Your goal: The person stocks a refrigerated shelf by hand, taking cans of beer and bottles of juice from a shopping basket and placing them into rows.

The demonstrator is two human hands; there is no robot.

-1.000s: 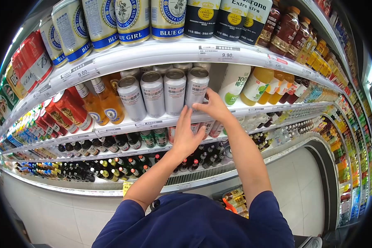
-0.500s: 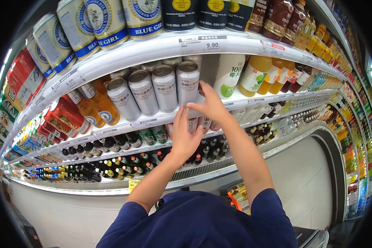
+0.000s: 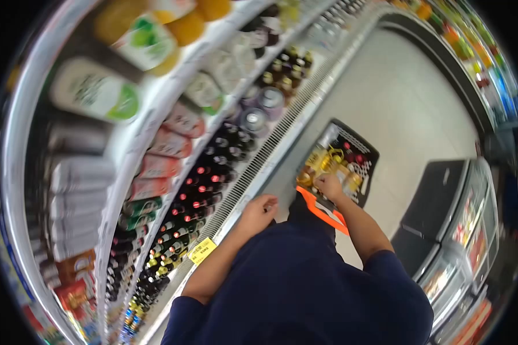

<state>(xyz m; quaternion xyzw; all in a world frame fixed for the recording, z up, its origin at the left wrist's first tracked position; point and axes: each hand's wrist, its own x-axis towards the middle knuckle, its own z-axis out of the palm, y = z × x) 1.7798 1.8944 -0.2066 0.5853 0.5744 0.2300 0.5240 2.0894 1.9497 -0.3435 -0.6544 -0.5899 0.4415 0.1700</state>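
Note:
My right hand (image 3: 328,187) is closed over the near part of a dark basket (image 3: 369,150) on the floor. What its fingers hold, if anything, is hidden. Yellow bottles (image 3: 322,161) and other goods lie in the basket around it. An orange and grey strip (image 3: 322,214) runs beside my right forearm, below the basket. My left hand (image 3: 259,211) hangs near the lower front edge of the shelving, its fingers loosely curled with a gap to the thumb and nothing visible in them.
Shelves on the left carry silver cans (image 3: 77,192), a white coconut-drink bottle (image 3: 95,92), red cans (image 3: 161,167) and dark bottles (image 3: 204,181). A yellow price tag (image 3: 202,250) sticks out from the lower edge. A dark-sided display case (image 3: 429,201) stands at the right.
Both hands have left the silver can on the shelf. My view has turned right and down; the right hand is now over the floor basket, the left beside the lower shelf edge.

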